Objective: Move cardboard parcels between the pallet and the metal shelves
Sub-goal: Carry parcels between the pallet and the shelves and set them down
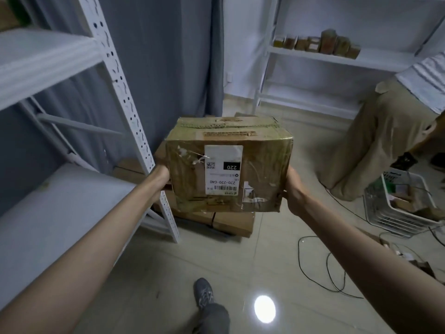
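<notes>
both hands (160, 174) (292, 189), arms outstretched, grip clamped on taped cardboard parcel (228, 165) sides.

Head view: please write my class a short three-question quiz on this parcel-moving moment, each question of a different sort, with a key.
1. True or false: the parcel rests on the floor.
2. Which hands hold the parcel? A) left hand only B) right hand only C) both, one on each side
3. Fill in: the big number on the parcel's white label is ___.

Key:
1. False; it is held in the air, above the stacked boxes.
2. C
3. 220
</notes>
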